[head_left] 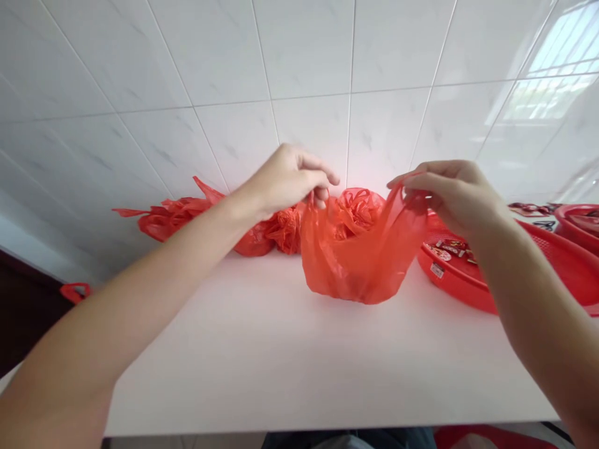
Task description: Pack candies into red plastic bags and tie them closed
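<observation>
A red plastic bag [358, 259] rests on the white table [262, 355], its mouth pulled apart between my two hands. My left hand [287, 178] pinches the bag's left edge with closed fingers. My right hand [449, 190] grips the right edge, fingers pressed together on the film. The bag's bottom bulges on the tabletop; what is inside is hidden.
Several tied red plastic bags [187, 215] lie in a row along the white tiled wall behind. A red mesh basket [556, 262] with small packets stands at the right, another red basket [578, 224] beyond it. A red object [75, 291] sits low at the left.
</observation>
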The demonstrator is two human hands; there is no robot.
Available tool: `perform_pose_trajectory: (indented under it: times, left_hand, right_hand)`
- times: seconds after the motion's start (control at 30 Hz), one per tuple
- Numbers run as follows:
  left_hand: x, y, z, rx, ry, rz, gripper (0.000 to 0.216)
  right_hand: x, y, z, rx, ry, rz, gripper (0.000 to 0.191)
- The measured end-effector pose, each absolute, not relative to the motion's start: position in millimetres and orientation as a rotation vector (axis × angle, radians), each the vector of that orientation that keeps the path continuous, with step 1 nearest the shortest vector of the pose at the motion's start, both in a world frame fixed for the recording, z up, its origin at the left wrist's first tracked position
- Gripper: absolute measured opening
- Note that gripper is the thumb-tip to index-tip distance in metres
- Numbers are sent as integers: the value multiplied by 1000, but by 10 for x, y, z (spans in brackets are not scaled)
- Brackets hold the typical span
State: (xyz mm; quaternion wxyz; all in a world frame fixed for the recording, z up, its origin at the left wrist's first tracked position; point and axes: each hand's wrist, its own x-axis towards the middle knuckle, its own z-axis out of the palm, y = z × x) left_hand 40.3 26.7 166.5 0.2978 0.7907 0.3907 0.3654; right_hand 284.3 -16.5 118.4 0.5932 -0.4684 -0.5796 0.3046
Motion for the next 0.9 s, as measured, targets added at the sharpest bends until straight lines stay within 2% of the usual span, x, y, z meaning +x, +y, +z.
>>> perform_pose_trajectory:
  times: [0.2,0.33,0.47,0.5,0.57,0.67,0.73,0.8,0.9]
  left_hand:
    - [611,174,1481,2267,860,879,8]
    - [714,154,1424,2373,877,863,10]
    - [730,233,1385,2396,944,921,22]
    - [722,257,1378,2384,937,944,22]
    - [705,295,1369,2338,877,988,18]
    - [687,327,1364,2257,721,1028,14]
    - [678,339,1355,2228,657,1054,13]
    - [654,355,1336,2235,679,1110,13]
    - [554,400,1289,2302,820,1195,14]
  right_hand:
    - [2478,-96,1123,-1080,-1528,808,20]
    - [2336,-130,1164,-1033,-1570,757,20]
    - [2359,-143,1112,-952,-1552,641,15]
    - [2389,-129,1065,-929,-1536,606,18]
    - [2463,-82,928,-866,-1538,576,38]
    - [2552,-5,640,-780,-1680,777,66]
    - [2570,23,439,-777,-1710,1007,61]
    - [2564,31,266,-776,-1619,1193,46]
    - [2576,44,85,-754,-1300,1290,35]
